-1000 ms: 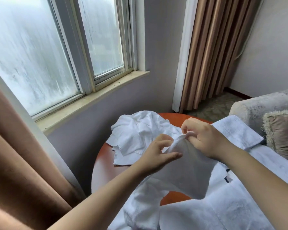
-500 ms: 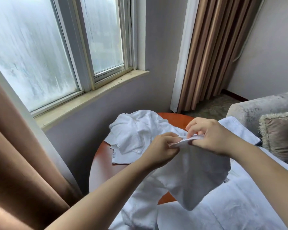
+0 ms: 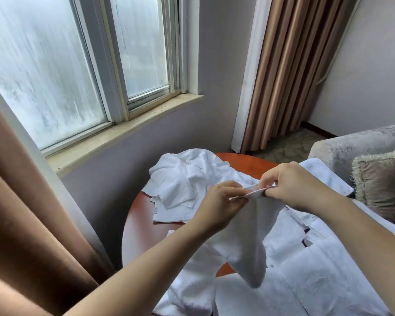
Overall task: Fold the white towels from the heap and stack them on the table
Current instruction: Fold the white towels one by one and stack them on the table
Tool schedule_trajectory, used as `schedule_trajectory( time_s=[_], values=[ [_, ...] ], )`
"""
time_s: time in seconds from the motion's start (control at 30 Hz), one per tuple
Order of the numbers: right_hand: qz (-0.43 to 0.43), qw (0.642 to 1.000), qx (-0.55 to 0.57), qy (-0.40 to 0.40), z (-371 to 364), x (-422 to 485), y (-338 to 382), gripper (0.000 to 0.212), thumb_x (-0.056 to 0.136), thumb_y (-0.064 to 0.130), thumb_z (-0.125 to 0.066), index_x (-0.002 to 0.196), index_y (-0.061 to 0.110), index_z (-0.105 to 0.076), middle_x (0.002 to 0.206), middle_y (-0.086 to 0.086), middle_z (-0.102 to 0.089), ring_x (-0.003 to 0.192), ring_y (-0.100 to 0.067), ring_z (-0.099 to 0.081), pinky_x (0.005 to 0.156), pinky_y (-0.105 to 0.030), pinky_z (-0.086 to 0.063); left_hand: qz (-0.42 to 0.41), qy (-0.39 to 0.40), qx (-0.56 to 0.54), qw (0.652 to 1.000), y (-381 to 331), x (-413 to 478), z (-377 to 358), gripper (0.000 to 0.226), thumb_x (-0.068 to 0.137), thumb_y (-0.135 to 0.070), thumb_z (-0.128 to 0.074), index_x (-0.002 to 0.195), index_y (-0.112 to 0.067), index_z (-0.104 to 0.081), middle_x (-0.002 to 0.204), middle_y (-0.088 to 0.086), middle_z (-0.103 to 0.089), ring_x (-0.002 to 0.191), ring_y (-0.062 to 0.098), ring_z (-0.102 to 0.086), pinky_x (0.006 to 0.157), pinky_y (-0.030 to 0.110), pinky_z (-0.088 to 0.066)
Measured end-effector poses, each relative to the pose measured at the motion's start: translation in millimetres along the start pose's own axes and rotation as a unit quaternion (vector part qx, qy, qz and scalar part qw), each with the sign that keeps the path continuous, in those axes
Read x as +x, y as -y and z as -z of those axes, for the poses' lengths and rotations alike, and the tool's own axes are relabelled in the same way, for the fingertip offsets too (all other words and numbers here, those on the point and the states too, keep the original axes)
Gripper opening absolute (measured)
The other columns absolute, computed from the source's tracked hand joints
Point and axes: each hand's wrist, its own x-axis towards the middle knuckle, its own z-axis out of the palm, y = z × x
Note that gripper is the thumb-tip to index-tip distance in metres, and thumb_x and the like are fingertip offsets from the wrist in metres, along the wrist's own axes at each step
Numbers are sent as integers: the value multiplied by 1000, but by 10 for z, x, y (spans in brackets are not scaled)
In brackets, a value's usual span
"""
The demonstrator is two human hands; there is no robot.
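**Head view.** The left hand (image 3: pixel 219 201) and the right hand (image 3: pixel 290 185) are raised above the middle of the round reddish table (image 3: pixel 141 236), with their knuckles close together. Each hand pinches the top edge of 1 white towel (image 3: pixel 246 236) between thumb and curled fingers. The short stretch of edge between the 2 hands runs nearly level. The rest of the towel hangs from this edge over the table's near side, narrowing to a loose point. A crumpled heap (image 3: pixel 185 179) of white towels lies on the table's far left part. More white cloth (image 3: pixel 306 281) is spread over the table's near right part. Beyond the table's left side are a window (image 3: pixel 55 65) and a brown curtain (image 3: pixel 32 213). Beyond its right side is a grey armchair (image 3: pixel 351 147) with a fringed cushion (image 3: pixel 383 179).
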Motion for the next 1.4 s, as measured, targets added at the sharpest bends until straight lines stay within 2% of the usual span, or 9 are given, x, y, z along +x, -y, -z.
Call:
schedule_trajectory(
  time_s=[0.13, 0.23, 0.43, 0.63, 0.9, 1.07, 1.13, 1.23, 1.4],
  values=[
    [28, 998, -9, -62, -82, 27, -2, 30, 77, 2, -60, 72, 27, -75, 82, 3, -71, 84, -20, -63, 77, -36, -54, 20, 33, 74, 996, 4, 5, 40, 6, 83, -10, -71, 81, -8, -77, 81, 2, -66, 70, 6, -53, 67, 29, -47],
    [77, 986, 30, -145, -139, 32, 41, 28, 73, 0, -57, 76, 19, -77, 82, 1, -73, 83, -25, -66, 79, -42, -55, 68, 105, 131, 983, 49, -9, 39, 32, 78, -20, -76, 57, -8, -55, 65, 6, -54, 63, 18, -48, 61, 35, -40],
    [136, 959, 37, -247, 15, 8, 117, 29, 67, 9, -50, 76, 15, -77, 76, 3, -72, 74, -22, -67, 68, -33, -53, 141, 245, 178, 943, 216, -154, -41, 29, 85, -34, -66, 89, -5, -62, 95, 10, -67, 86, 25, -59, 72, 35, -43],
    [62, 967, 9, -245, 34, -1, -200, 23, 70, -6, -62, 74, 13, -76, 76, -4, -71, 76, -30, -65, 72, -37, -54, 126, 90, 195, 969, 329, -24, 187, 29, 79, -24, -76, 65, -5, -59, 67, 1, -53, 65, 19, -49, 58, 29, -35],
    [-43, 984, -10, -175, 16, -45, -412, 26, 74, -8, -58, 71, 15, -72, 83, -1, -69, 85, -27, -59, 75, -33, -47, -47, -11, 279, 959, -83, 323, 380, 26, 68, 4, -71, 52, -11, -57, 61, -6, -41, 52, 17, -40, 49, 23, -22],
    [109, 994, -4, -11, -20, 6, -16, 21, 76, 20, -57, 92, 15, -68, 109, 7, -60, 114, -17, -49, 105, -33, -36, -94, -25, 249, 964, -265, 470, 309, 17, 68, -2, -75, 69, -19, -75, 62, -7, -49, 56, 13, -45, 51, 20, -28],
    [94, 993, 69, -18, -57, 1, 121, 21, 76, 28, -69, 94, 19, -64, 110, 12, -60, 107, -10, -50, 99, -27, -39, -79, -38, 236, 968, -286, 493, 330, 16, 66, -4, -76, 69, -19, -75, 62, -12, -46, 57, 11, -45, 51, 14, -28],
    [39, 989, 134, -45, -129, 39, 124, 13, 78, 28, -67, 78, 23, -55, 80, 3, -63, 80, -21, -57, 70, -41, -47, -81, -46, 219, 971, -326, 461, 368, 14, 63, -5, -79, 66, -18, -73, 58, -19, -38, 57, 9, -43, 53, 5, -27],
    [62, 981, 146, -112, -172, 32, 107, 7, 73, 26, -54, 74, 19, -55, 67, 3, -59, 70, -25, -53, 64, -43, -46, 14, 70, 190, 979, -374, 339, 476, 22, 70, -17, -82, 71, -12, -61, 65, -12, -44, 62, 5, -42, 58, 22, -29]
  ],
)
